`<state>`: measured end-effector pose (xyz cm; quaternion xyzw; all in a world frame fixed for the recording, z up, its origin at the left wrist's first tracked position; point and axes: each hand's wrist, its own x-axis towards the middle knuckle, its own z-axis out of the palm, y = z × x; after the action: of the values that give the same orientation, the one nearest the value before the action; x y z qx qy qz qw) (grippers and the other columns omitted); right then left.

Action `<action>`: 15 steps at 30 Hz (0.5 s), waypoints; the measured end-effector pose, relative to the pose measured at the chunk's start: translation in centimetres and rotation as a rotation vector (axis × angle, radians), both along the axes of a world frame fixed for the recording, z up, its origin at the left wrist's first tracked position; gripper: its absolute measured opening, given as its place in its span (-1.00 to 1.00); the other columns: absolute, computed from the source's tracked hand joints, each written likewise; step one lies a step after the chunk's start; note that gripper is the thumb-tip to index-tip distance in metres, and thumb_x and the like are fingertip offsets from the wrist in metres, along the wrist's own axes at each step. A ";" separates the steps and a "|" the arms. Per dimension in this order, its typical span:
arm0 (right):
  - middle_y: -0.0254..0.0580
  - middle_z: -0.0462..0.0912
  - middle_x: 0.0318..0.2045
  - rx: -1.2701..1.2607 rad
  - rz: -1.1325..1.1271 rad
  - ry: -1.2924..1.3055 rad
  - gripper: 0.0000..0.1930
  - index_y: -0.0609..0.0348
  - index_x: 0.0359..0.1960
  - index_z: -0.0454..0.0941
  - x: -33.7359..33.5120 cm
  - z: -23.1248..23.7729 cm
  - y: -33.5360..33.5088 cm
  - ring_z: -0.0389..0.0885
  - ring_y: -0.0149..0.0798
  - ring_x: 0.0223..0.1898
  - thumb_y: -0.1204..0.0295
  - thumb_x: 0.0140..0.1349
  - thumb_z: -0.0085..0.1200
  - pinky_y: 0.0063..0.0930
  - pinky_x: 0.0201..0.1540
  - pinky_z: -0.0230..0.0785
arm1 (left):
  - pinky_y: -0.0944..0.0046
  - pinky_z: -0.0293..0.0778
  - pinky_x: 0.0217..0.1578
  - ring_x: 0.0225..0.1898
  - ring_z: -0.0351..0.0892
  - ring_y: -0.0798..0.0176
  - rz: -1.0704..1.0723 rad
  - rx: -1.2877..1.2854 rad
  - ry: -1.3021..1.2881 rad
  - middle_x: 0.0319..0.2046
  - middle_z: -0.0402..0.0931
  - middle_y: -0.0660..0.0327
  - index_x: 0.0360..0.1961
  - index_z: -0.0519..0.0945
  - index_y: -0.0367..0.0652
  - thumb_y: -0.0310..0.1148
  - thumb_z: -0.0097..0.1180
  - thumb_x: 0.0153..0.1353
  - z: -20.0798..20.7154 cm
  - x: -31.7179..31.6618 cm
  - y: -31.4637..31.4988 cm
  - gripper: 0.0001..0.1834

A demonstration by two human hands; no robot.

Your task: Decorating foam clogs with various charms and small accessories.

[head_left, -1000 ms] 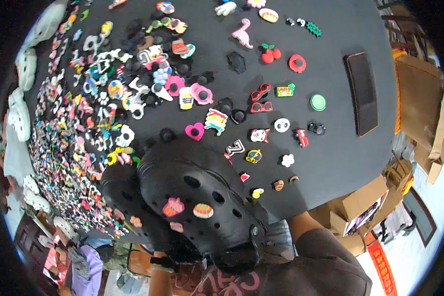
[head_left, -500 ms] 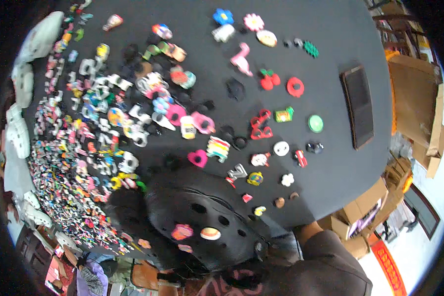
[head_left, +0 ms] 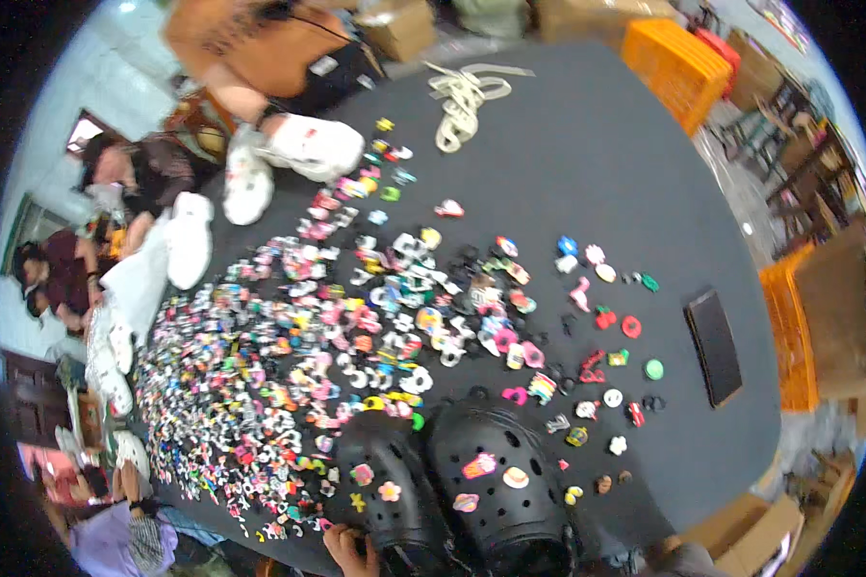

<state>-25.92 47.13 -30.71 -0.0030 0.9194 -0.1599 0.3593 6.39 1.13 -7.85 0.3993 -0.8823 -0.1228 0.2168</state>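
Note:
A pair of black clogs stands side by side at the lower middle, toes pointing away from me. The left clog carries a peach flower charm, a yellow star charm and a round pinkish one. On the right clog sit a pink-orange charm, a round cream charm and a pink ringed one. Beside the left clog's heel is my left hand, its fingers curled; what they hold, if anything, does not show. My right forearm enters at the lower right, its fingers hidden.
Loose shoe charms cover the left of the dark table; several lie spaced out right of the clogs. A dark flat case lies far right. White clogs line the left edge, where other people work. Pale cord lies at the back.
My view has swung left and back, showing more table. The right clog, earlier large, tilted and overlapping the left one, now stands beside it. My left hand's fingers have come into view.

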 end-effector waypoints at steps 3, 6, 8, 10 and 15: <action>0.13 0.62 -0.24 -0.023 0.007 0.048 -0.75 0.25 -0.17 0.57 -1.1 -1.8 0.9 0.60 -0.14 -0.16 0.37 0.20 0.02 -0.25 -0.07 0.40 | 0.17 0.28 -0.24 -0.36 0.31 0.03 -0.130 -0.090 -0.032 -0.34 0.35 0.07 -0.19 0.44 -0.23 -0.51 0.03 0.23 1.0 -0.6 0.4 -0.87; 0.15 0.62 -0.23 -0.063 0.002 0.099 -0.75 0.25 -0.16 0.57 -1.9 -2.7 1.7 0.60 -0.13 -0.16 0.36 0.20 0.02 -0.24 -0.06 0.39 | 0.13 0.28 -0.26 -0.38 0.31 0.06 0.043 0.154 0.144 -0.37 0.33 0.07 -0.24 0.41 -0.23 -0.47 -0.06 0.33 0.8 -0.4 1.0 -0.94; 0.16 0.61 -0.23 -0.102 0.009 0.140 -0.75 0.24 -0.16 0.57 -2.7 -2.8 2.4 0.60 -0.12 -0.15 0.36 0.21 0.02 -0.23 -0.06 0.39 | 0.14 0.30 -0.19 -0.29 0.37 0.09 0.082 0.135 0.194 -0.29 0.37 0.06 -0.20 0.44 -0.19 -0.42 -0.06 0.34 0.3 0.0 1.0 -0.91; 0.17 0.61 -0.23 -0.145 0.020 0.179 -0.75 0.24 -0.16 0.57 -3.4 -2.8 3.1 0.60 -0.11 -0.15 0.36 0.21 0.03 -0.22 -0.05 0.39 | 0.31 0.36 -0.29 -0.35 0.40 0.35 0.175 0.383 0.417 -0.34 0.41 0.17 -0.23 0.36 -0.23 -0.40 -0.23 0.36 -0.4 0.4 0.9 -0.86; 0.19 0.61 -0.22 -0.305 0.089 0.270 -0.74 0.24 -0.15 0.56 -4.1 -0.9 4.6 0.60 -0.09 -0.13 0.35 0.21 0.03 -0.20 -0.04 0.39 | 0.39 0.35 -0.37 -0.46 0.39 0.40 0.250 0.412 0.631 -0.44 0.43 0.20 -0.27 0.40 -0.27 -0.51 -0.18 0.31 -0.9 0.6 1.3 -0.91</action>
<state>-30.02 51.73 -31.62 -0.1195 0.9234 -0.2791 0.2350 6.96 2.41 -8.79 0.4814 -0.6738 -0.3866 0.4060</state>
